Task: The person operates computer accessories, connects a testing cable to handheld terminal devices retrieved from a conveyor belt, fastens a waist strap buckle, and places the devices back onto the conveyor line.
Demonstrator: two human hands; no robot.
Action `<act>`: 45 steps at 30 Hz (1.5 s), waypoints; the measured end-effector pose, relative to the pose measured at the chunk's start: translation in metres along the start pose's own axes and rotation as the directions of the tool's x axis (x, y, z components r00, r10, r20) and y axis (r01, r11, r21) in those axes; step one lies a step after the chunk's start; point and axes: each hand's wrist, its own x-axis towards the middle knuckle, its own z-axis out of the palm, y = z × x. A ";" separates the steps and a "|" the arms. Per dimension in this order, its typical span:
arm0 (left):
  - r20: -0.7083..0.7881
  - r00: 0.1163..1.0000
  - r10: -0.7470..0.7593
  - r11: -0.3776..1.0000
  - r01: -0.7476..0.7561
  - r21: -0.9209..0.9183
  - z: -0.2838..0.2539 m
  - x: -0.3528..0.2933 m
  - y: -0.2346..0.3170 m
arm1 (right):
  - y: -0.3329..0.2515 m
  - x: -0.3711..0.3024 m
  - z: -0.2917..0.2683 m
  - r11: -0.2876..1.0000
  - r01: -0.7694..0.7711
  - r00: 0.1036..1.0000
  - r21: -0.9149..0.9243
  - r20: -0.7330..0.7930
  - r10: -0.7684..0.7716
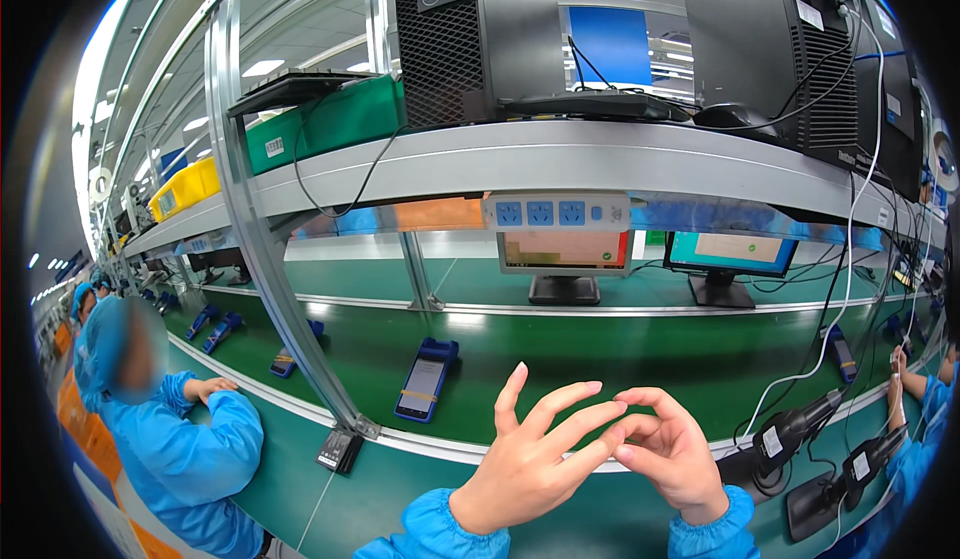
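Observation:
My left hand (530,467) is raised above the near edge of the green workbench (400,504), its back toward me and its fingers spread. My right hand (678,459) meets it from the right, thumb and fingers curled in a pinch around a fingertip of the left hand. Whether anything small sits between those fingertips cannot be made out. Beyond the left hand, a blue handheld terminal (424,383) with a grey screen and a yellow band lies on the dark green conveyor belt (560,349). Neither hand touches it.
A black battery-like block (340,451) lies beside the metal post (270,219). Black handheld scanners (795,427) on stands and hanging cables are at right. Monitors (565,259) stand beyond the belt, under a shelf with computer towers (480,49). A co-worker (170,449) sits at left.

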 end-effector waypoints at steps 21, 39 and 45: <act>0.028 0.999 -0.028 1.000 0.028 0.006 0.002 0.003 -0.001 | 0.000 0.004 0.003 0.999 0.012 0.999 -0.039 -0.035 -0.014; 0.021 1.000 0.017 0.999 -0.016 -0.049 -0.001 -0.002 -0.001 | 0.009 0.001 0.003 0.996 0.044 0.993 -0.073 -0.104 -0.051; -0.007 0.998 0.068 0.989 -0.069 -0.129 -0.003 -0.005 -0.004 | 0.008 -0.003 -0.003 0.988 -0.010 1.000 -0.154 -0.014 0.007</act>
